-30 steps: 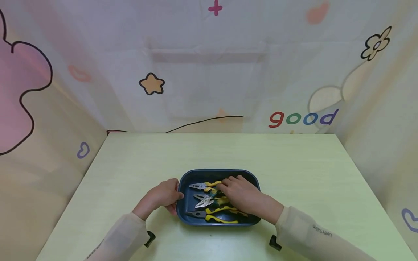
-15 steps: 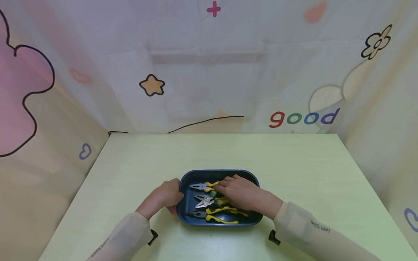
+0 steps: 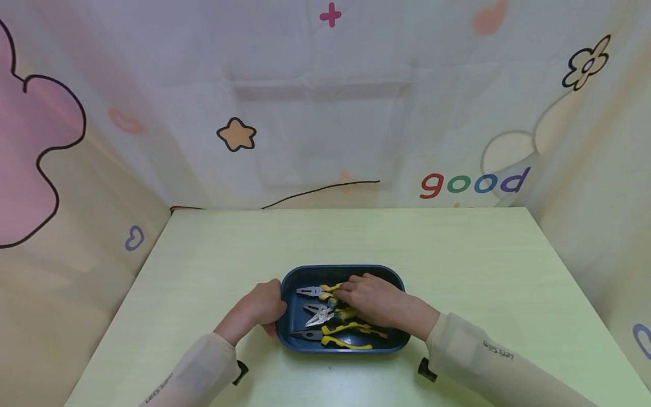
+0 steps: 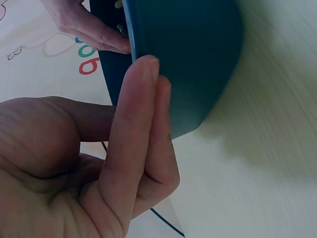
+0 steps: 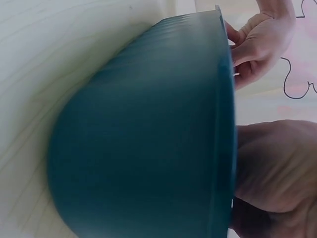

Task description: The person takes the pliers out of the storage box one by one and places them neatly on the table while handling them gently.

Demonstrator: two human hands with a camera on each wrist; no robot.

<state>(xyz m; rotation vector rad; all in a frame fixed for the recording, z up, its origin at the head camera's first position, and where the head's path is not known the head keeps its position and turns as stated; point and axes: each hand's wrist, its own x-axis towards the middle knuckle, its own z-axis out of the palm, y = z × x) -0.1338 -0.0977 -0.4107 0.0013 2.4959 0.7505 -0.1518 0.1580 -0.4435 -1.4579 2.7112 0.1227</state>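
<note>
A dark blue plastic basin [image 3: 346,350] holds several pairs of pliers with yellow or yellow-and-green handles, their jaws pointing left. My left hand [image 3: 261,305] pinches the basin's left wall, thumb over the rim and fingers on the outside, as the left wrist view shows. My right hand [image 3: 373,299] reaches into the right half of the basin, over the plier handles. Its fingertips are hidden there, and I cannot tell if they grip a handle. Pliers with pale jaws [image 3: 308,291] lie at the back, crossed pliers [image 3: 319,317] in the middle, and dark-jawed pliers [image 3: 307,335] in front.
The basin stands on a pale green table [image 3: 229,243] near its front. Behind and at both sides hangs a printed curtain [image 3: 315,130]. A black strap end [image 3: 427,370] sticks out below the right sleeve.
My right hand has shifted slightly left and settled lower over the handles. My left hand keeps its hold on the wall, and the pliers lie as before.
</note>
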